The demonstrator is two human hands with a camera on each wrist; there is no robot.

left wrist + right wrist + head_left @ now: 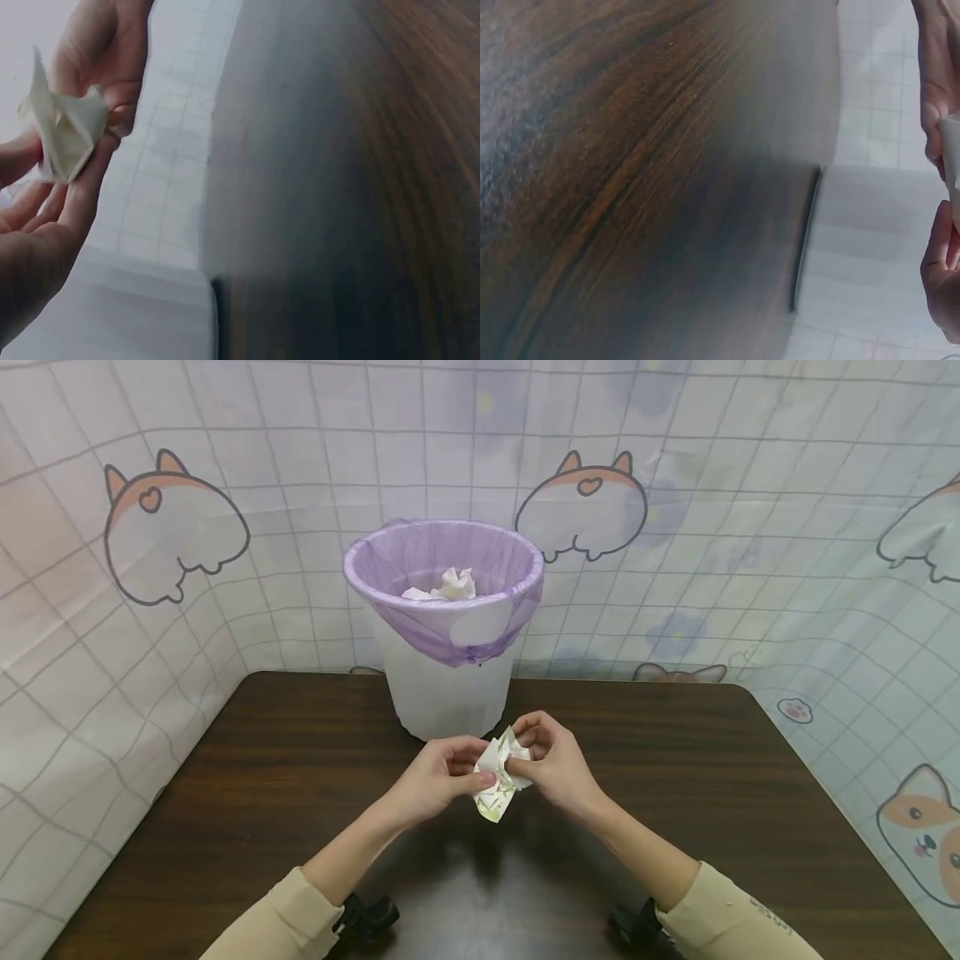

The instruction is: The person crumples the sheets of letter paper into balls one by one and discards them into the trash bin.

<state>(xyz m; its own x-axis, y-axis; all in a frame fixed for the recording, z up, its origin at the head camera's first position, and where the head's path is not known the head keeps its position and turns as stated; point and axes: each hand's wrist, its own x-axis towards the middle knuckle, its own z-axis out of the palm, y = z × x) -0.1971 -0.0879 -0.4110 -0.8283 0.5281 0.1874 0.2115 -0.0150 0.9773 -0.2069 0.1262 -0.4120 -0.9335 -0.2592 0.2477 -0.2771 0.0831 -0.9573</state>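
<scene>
A crumpled piece of paper (495, 777), white with yellow-green marks, is held between both hands above the table, in front of the bin. My left hand (442, 779) pinches its left side, thumb on top. From the right, my right hand (553, 764) pinches the other side with thumb and fingers. In the left wrist view the paper (71, 131) shows folded, pointed edges between the fingers. The right wrist view catches only a strip of the paper (951, 154) at its right edge.
A white bin (450, 693) with a purple liner (375, 564) stands at the back of the dark wooden table (247, 793). Crumpled white paper (456, 585) lies inside it. A grid-patterned cloth (750, 527) with cartoon animals hangs behind and at the sides.
</scene>
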